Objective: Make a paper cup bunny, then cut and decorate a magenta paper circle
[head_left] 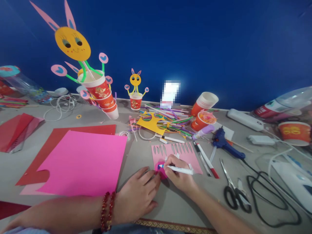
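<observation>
My right hand [179, 172] is closed around a white marker [179, 169], its blue tip resting on a small round magenta paper piece [163, 175]. A bit of blue ink shows on that piece. My left hand [140, 190] lies flat on the table, fingers extended, with its fingertips at the left edge of the magenta piece. Beneath and behind the right hand is a light pink sheet [196, 162] with a row of petal-shaped cutouts along its top.
Bright pink paper [90, 162] lies over red paper at left. Scissors [235, 191], a blue glue gun [226, 144] and looping cables are at right. Pipe cleaners [175, 113] pile up behind. Stacked cups [204, 100] and cup figures [135, 99] stand along the blue wall.
</observation>
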Demonstrator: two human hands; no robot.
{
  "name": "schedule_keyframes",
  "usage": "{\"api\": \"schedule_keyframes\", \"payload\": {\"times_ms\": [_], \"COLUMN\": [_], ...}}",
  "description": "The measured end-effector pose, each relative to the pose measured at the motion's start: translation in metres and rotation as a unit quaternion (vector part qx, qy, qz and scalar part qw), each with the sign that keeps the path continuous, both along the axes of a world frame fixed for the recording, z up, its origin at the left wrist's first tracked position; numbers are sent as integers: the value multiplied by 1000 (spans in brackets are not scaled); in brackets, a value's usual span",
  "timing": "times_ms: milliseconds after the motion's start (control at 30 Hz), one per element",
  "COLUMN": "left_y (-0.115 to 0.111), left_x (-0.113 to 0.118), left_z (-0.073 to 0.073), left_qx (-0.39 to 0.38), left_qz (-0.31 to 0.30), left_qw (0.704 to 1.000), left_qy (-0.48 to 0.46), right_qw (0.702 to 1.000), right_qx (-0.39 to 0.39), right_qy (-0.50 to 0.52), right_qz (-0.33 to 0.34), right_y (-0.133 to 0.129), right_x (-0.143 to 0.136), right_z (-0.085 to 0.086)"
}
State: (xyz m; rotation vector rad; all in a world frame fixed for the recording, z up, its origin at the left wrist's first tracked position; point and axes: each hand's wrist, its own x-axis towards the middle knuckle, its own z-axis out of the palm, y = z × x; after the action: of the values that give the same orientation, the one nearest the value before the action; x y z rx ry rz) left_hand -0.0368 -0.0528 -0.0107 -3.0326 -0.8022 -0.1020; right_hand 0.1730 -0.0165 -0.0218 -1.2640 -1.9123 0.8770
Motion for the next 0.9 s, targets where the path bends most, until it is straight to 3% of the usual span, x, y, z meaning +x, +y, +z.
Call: {"api": "schedule_keyframes", "payload": {"times_ms": [900], "left_y": [1], "left_x": [0], "left_z": [0], "left_qx": [-5], "left_qz": [-2], "left_qw": [1000], "left_qy": [-2], "right_qw": [1000], "right_qx": [-8], "right_qy": [7], "right_qz": [6], "right_y": [1], "right_x": [1], "right_z": [-4]}}
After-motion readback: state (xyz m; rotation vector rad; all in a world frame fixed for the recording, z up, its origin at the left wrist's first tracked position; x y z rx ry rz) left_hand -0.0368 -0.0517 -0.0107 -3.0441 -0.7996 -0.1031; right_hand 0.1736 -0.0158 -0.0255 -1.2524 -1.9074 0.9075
